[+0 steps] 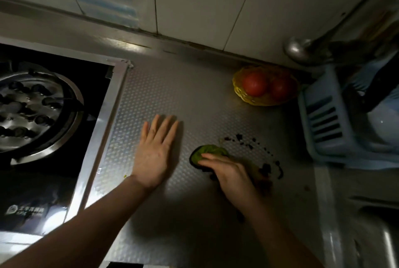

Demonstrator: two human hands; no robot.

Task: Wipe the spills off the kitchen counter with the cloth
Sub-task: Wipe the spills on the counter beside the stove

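Note:
A bunched green cloth [207, 152] lies on the dimpled metal counter [172, 86], and my right hand [231, 173] presses down on it with curled fingers. Dark spill specks [248, 143] dot the counter just beyond and to the right of the cloth, with a thicker dark smear [273, 169] beside my right wrist. My left hand [156, 151] rests flat on the counter to the left of the cloth, fingers spread and holding nothing.
A gas hob [38, 112] with a steel burner ring fills the left side. A yellow basket [241, 95] with two tomatoes stands at the back right. A blue plastic rack [323, 116] holds a white bowl at the right, with a sink edge below it.

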